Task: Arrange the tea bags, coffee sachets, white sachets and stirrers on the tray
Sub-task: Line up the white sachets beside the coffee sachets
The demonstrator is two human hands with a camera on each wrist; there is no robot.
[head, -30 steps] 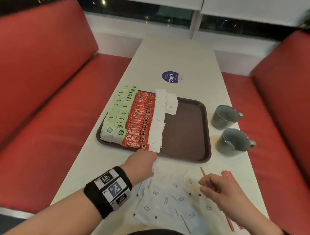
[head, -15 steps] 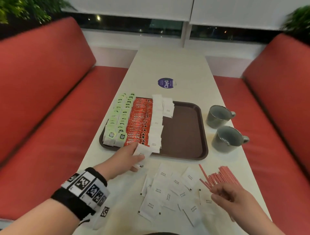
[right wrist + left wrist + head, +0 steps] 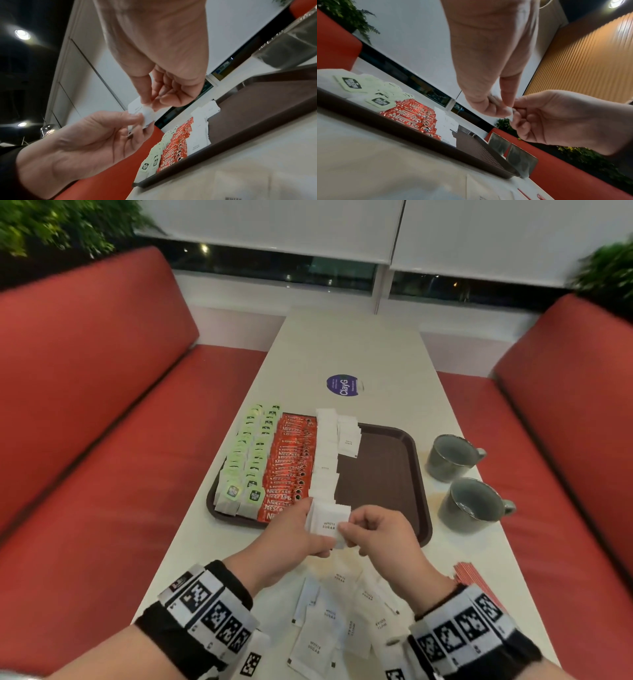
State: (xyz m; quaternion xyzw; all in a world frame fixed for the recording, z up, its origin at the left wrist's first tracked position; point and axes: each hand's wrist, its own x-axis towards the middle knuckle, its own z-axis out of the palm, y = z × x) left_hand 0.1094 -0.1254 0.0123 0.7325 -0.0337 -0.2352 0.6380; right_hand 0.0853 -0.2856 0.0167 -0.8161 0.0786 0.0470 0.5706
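Both hands pinch one white sugar sachet (image 3: pixel 327 523) just above the near rim of the tray (image 3: pixel 419 474): left hand (image 3: pixel 296 530) grip clamped on its left side, right hand (image 3: pixel 375 534) on its right corner. The unfinished second white row (image 3: pixel 348 436) lies straight beyond toward the tray's far edge, nearer the right hand.

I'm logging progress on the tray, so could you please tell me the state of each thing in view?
tray: left part filled, right part bare.
tea bags: in rows on tray.
coffee sachets: in rows on tray.
held sachet: pinched by both hands.
loose white sachets: scattered on table.
stirrers: on table, off tray.
mugs: upright, look empty.
left hand: gripping.
right hand: gripping.
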